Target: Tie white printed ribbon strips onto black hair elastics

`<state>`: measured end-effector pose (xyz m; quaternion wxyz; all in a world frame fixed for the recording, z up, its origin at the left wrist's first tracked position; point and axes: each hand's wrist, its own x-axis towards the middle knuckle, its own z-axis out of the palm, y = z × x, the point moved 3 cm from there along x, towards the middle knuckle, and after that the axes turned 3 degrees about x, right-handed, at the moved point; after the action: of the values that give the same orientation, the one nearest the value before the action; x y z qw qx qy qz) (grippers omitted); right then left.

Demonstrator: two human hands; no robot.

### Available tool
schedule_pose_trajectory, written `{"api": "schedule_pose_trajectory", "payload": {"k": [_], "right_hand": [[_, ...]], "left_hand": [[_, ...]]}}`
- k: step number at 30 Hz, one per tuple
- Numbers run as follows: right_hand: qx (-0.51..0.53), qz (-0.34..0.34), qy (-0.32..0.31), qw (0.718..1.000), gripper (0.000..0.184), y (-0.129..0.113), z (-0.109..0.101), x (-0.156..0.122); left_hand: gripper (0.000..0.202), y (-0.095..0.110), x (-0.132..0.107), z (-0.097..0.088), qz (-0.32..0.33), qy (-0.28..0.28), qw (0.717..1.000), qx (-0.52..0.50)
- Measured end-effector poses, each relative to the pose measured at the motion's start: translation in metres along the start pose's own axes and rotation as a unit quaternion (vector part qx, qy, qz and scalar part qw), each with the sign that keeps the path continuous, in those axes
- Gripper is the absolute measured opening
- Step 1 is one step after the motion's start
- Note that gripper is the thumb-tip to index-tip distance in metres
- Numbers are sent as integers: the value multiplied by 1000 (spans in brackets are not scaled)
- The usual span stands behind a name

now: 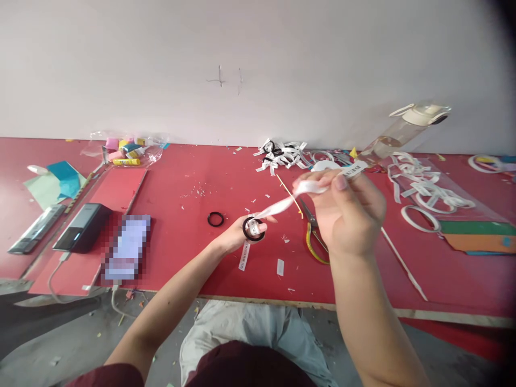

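My left hand (237, 235) is closed on a black hair tie (244, 236) with a white printed ribbon (278, 208) at it; a printed end hangs below the fingers. The ribbon stretches up and right to my right hand (350, 215), which pinches its other end between thumb and fingers. Dark lettering shows on that end. Another black hair tie (215, 219) lies flat to the left of my left hand. Yellow-handled scissors (312, 236) rest on the red table, partly hidden behind my right hand.
A pile of black hair ties with white ribbons (282, 155) lies at the back. White bands (433, 188) and a tilted bottle (403, 131) are at the right. At the left are a phone (128, 247), a dark power bank (83, 227) and a bag of colourful pieces (124, 149).
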<state>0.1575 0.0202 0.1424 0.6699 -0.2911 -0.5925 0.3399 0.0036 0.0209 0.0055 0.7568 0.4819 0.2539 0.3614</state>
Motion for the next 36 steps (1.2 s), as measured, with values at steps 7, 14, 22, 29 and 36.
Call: {"api": "schedule_pose_trajectory", "payload": {"k": [7, 14, 22, 29, 36], "right_hand": [[164, 89, -13, 982, 20, 7, -34, -25], [9, 156, -127, 979, 14, 25, -30, -94], [-354, -163, -147, 909, 13, 42, 10, -102], [-360, -101, 5, 928, 5, 41, 0, -94], [-314, -58, -99, 943, 15, 38, 7, -87]], "left_hand": [[49, 3, -1, 0, 13, 2, 1000, 7], [52, 2, 2, 0, -1, 52, 999, -2], [53, 5, 0, 3, 6, 59, 998, 5], [54, 4, 0, 5, 1, 5, 1000, -4], [46, 1, -1, 4, 7, -4, 1000, 9]]}}
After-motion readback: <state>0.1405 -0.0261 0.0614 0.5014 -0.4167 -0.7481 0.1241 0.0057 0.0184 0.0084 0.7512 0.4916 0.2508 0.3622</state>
